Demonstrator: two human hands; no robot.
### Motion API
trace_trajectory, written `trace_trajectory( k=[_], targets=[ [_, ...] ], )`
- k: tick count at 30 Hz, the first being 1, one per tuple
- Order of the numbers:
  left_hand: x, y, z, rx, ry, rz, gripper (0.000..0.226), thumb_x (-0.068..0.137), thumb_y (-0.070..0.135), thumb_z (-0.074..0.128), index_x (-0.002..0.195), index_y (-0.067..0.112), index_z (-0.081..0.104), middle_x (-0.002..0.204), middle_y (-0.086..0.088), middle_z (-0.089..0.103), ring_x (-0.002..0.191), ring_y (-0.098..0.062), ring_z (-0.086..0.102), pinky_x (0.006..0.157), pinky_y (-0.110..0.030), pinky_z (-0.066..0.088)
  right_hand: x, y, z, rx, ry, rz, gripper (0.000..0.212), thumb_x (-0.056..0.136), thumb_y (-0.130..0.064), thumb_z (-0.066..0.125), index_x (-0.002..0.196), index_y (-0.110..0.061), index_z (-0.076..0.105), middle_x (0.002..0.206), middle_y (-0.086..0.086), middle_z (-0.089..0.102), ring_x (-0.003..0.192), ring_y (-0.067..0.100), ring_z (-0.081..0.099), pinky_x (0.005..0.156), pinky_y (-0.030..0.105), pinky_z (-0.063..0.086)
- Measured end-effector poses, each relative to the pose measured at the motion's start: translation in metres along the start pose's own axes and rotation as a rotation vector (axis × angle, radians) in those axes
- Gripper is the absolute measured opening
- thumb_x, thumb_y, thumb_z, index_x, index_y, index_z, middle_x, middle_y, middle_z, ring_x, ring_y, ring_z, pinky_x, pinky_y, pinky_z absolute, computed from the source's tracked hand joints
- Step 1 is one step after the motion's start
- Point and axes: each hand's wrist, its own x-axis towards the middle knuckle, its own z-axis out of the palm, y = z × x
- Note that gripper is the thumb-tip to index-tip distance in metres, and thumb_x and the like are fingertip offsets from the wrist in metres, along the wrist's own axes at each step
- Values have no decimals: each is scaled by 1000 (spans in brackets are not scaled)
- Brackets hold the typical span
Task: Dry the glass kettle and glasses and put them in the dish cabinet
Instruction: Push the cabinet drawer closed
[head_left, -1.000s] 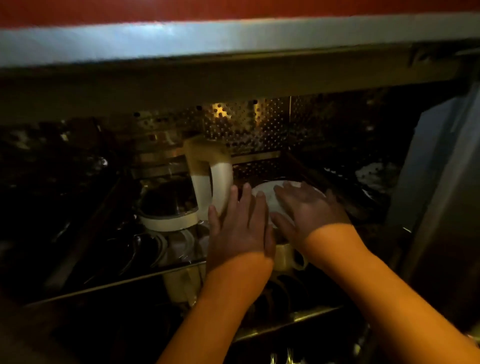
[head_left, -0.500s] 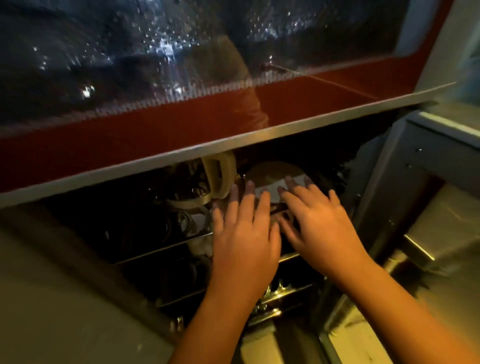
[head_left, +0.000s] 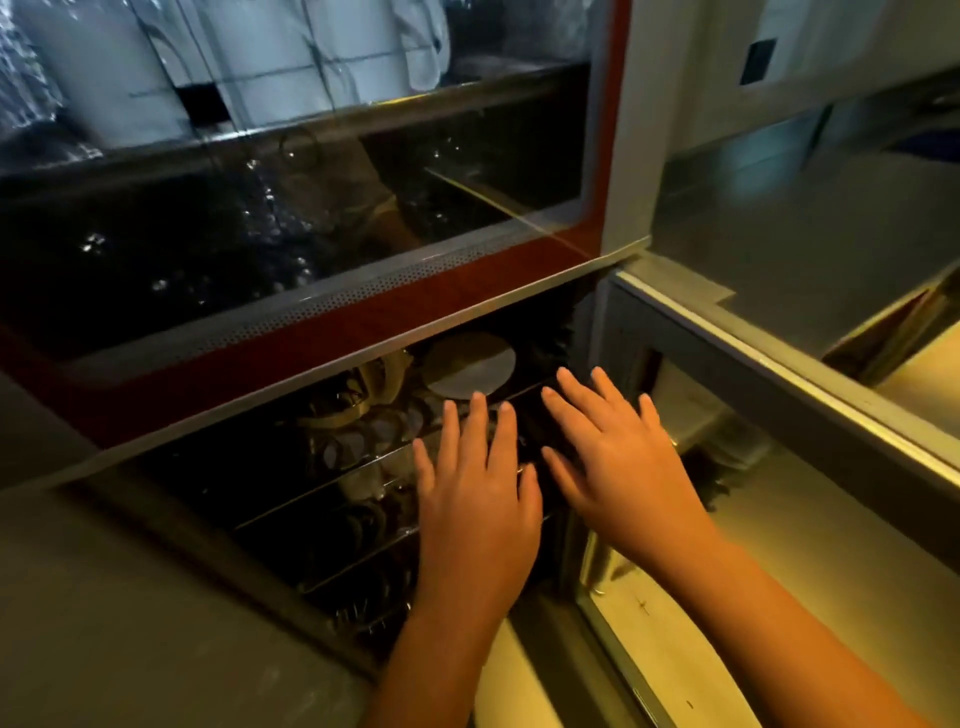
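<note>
The glass kettle (head_left: 363, 395) with its cream handle and band stands on the upper wire rack inside the dark dish cabinet (head_left: 332, 332). Several glasses (head_left: 384, 428) lie dimly around it. A white round plate (head_left: 467, 364) stands to the kettle's right. My left hand (head_left: 475, 483) and my right hand (head_left: 608, 447) hover side by side with straight, spread fingers in front of the rack's edge (head_left: 363, 467). Neither hand holds anything. Whether the fingertips touch the rack is not clear.
Above the opening is a red-framed glass door panel (head_left: 291, 218) with reflections. A steel counter edge (head_left: 779, 364) runs along the right. Lower racks (head_left: 363, 551) hold more dim dishes. A grey surface (head_left: 130, 597) fills the lower left.
The view has pulled up and back from inside the cabinet. Both hands have left the kettle and plate and drawn back towards the front of the rack, fingers flat.
</note>
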Motion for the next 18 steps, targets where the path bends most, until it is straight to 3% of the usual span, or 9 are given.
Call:
trace_trajectory(
  k=[5, 11, 18],
  targets=[
    [-13, 43, -15, -55, -3, 87, 53, 82, 36, 34, 123, 11, 57, 128, -12, 57, 119, -33, 52, 91, -54, 27, -37, 18, -22, -58, -19, 36, 61, 92, -34, 50, 146, -24, 23, 155, -1, 15, 143, 25, 5, 112, 51, 8],
    [-31, 99, -29, -111, -26, 206, 51, 83, 37, 34, 122, 13, 58, 127, -11, 58, 118, -32, 53, 90, -53, 31, -83, 47, -52, -235, -3, 101, 71, 61, -30, 83, 125, -17, 56, 132, 9, 54, 124, 36, 46, 92, 58, 33],
    [-42, 172, -53, -163, 7, 316, 49, 83, 37, 30, 122, 16, 53, 127, -9, 59, 119, -32, 53, 90, -50, 29, -143, 84, -108, -328, 156, 153, 71, 58, -35, 83, 123, -20, 59, 128, 9, 57, 118, 37, 52, 89, 56, 30]
  ],
)
